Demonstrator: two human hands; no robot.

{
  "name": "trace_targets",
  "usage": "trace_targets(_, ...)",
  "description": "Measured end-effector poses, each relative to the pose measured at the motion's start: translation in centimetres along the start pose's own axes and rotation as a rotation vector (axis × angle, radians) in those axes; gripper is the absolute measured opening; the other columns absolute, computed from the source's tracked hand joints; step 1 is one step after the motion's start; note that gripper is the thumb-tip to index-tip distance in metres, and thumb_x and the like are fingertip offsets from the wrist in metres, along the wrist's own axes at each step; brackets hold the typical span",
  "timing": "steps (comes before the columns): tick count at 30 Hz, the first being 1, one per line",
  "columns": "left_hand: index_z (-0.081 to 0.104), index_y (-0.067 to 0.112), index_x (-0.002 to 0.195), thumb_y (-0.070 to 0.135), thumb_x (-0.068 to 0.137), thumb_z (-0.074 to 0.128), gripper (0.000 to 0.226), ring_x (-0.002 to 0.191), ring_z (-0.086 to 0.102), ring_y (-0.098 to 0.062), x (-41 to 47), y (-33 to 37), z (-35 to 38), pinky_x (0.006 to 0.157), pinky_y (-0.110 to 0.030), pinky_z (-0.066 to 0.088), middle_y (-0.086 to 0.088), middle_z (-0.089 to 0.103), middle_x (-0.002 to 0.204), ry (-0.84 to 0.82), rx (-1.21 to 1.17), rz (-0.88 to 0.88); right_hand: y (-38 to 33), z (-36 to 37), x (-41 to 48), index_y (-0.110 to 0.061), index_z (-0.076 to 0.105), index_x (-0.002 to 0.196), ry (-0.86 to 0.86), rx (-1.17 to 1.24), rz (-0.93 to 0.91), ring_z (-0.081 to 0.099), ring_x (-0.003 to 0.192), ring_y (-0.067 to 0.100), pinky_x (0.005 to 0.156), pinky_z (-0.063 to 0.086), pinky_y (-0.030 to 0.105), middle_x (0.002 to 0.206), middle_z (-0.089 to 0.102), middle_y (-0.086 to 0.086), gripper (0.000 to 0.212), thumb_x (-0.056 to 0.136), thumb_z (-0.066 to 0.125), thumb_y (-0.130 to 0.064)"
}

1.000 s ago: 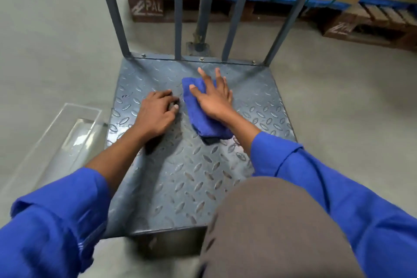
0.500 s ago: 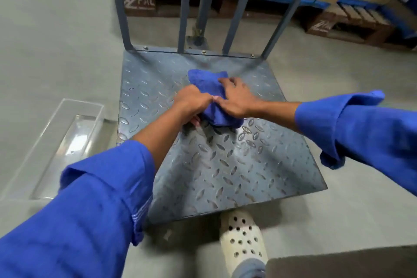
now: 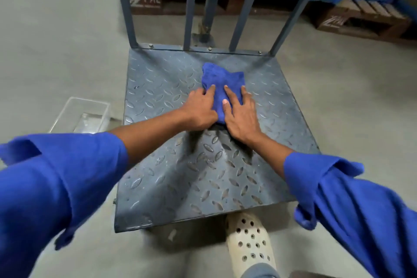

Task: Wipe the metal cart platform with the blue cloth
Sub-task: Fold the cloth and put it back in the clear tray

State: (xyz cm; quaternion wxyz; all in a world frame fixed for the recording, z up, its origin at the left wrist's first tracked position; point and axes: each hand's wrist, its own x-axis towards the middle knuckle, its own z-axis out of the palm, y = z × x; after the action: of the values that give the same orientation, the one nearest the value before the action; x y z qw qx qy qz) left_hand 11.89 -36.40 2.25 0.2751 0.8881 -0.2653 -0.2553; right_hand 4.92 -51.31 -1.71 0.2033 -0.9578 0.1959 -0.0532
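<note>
A person in blue sleeves pressed both hands on the blue cloth (image 3: 222,79), which lay bunched on the far middle of the metal cart platform (image 3: 171,165), near its upright bars (image 3: 190,7). The right hand (image 3: 242,117) lay flat with fingers straight and spread, while the left hand (image 3: 198,111) sat at the cloth's left edge, forefinger stretched onto it and thumb hidden. A good wipe would likely call for even downward pressure and overlapping passes, since the raised tread could snag the bunched fabric.
</note>
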Motion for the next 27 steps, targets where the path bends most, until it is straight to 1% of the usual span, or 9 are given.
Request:
trace_targets(3, -0.001, 0.004, 0.172, 0.037, 0.112, 0.039, 0.079, 0.165, 0.012, -0.04, -1.4, -2.0, 0.7, 0.134, -0.05, 0.014, -0.024, 0.009, 0.178, -0.017, 0.535, 0.122, -0.9, 1.5, -1.1, -0.031, 0.041, 0.164, 0.111, 0.088, 0.049, 0.02, 0.161, 0.039, 0.133, 0.015, 0.046, 0.175, 0.021, 0.019, 0.051, 0.114, 0.035, -0.041)
trace_targets(7, -0.007, 0.006, 0.171, 0.042, 0.11, 0.03, 0.08, 0.167, -0.001, -0.044, -2.8, -2.8, 2.1, 0.135, -0.059, 0.002, -0.022, 0.002, 0.18, 0.027, 0.819, 0.166, -1.4, 1.9, -1.5, -0.029, 0.046, 0.162, 0.156, 0.105, 0.046, 0.019, 0.162, 0.037, 0.133, 0.015, 0.045, 0.176, 0.022, 0.016, 0.048, 0.115, 0.04, -0.039)
trace_targets(10, -0.004, 0.008, 0.172, 0.049, 0.104, 0.012, 0.082, 0.167, -0.007, -0.043, -2.8, -2.6, 2.5, 0.134, -0.061, -0.005, -0.022, 0.0, 0.181, 0.106, 0.855, 0.21, -1.2, 0.9, -1.2, -0.034, 0.053, 0.156, 0.18, 0.102, 0.099, 0.025, 0.159, 0.037, 0.131, 0.019, 0.044, 0.174, 0.026, 0.016, 0.046, 0.112, 0.046, -0.041)
trace_targets(12, -0.003, 0.011, 0.173, 0.053, 0.088, -0.007, 0.095, 0.167, -0.007, -0.044, -2.8, -2.7, 2.6, 0.133, -0.062, -0.008, -0.021, 0.002, 0.181, 0.112, 0.829, 0.203, -1.4, 0.5, -1.1, -0.041, 0.053, 0.155, 0.187, 0.056, 0.148, 0.032, 0.153, 0.036, 0.127, 0.025, 0.044, 0.171, 0.033, 0.016, 0.046, 0.11, 0.048, -0.045)
trace_targets(14, -0.005, 0.015, 0.173, 0.056, 0.079, -0.014, 0.103, 0.166, -0.006, -0.048, -2.6, -3.0, 2.9, 0.132, -0.063, -0.01, -0.024, 0.002, 0.18, 0.123, 0.788, 0.18, -2.0, 0.6, -1.1, -0.043, 0.051, 0.156, 0.178, 0.05, 0.176, 0.034, 0.148, 0.035, 0.123, 0.027, 0.042, 0.166, 0.039, 0.017, 0.047, 0.109, 0.048, -0.047)
trace_targets(18, -0.011, 0.022, 0.172, 0.074, 0.087, -0.012, 0.1, 0.163, -0.001, -0.057, -2.2, -3.7, 2.9, 0.129, -0.07, -0.014, -0.029, 0.007, 0.178, 0.164, 0.763, 0.13, -3.4, 0.8, -0.6, -0.034, 0.054, 0.155, 0.136, 0.198, 0.173, 0.036, 0.145, 0.031, 0.117, 0.022, 0.028, 0.157, 0.048, 0.017, 0.049, 0.107, 0.059, -0.037)
trace_targets(20, -0.012, 0.02, 0.172, 0.073, 0.089, -0.014, 0.099, 0.164, 0.0, -0.055, -2.3, -4.3, 2.8, 0.128, -0.07, -0.015, -0.027, 0.013, 0.178, 0.188, 0.81, 0.158, -4.1, 0.9, -0.8, -0.034, 0.055, 0.154, 0.122, 0.218, 0.118, 0.039, 0.141, 0.031, 0.113, 0.026, 0.026, 0.155, 0.05, 0.013, 0.049, 0.106, 0.061, -0.032)
trace_targets(24, -0.002, 0.007, 0.172, 0.06, 0.098, -0.01, 0.092, 0.167, -0.002, -0.044, -3.1, -6.3, 1.7, 0.13, -0.068, -0.013, -0.021, 0.022, 0.177, 0.234, 0.922, 0.242, -5.2, 1.5, -1.2, -0.031, 0.06, 0.152, 0.141, 0.206, -0.025, 0.044, 0.138, 0.033, 0.116, 0.03, 0.03, 0.158, 0.049, 0.012, 0.046, 0.106, 0.06, -0.026)
trace_targets(27, 0.009, 0.002, 0.171, 0.058, 0.104, 0.004, 0.087, 0.169, 0.002, -0.03, -4.3, -8.7, -0.1, 0.133, -0.066, -0.003, -0.016, 0.034, 0.174, 0.262, 0.987, 0.31, -5.6, 1.7, -0.8, -0.029, 0.07, 0.141, 0.154, 0.417, -0.066, 0.052, 0.143, 0.023, 0.117, 0.032, 0.021, 0.158, 0.053, 0.007, 0.039, 0.102, 0.068, -0.022)
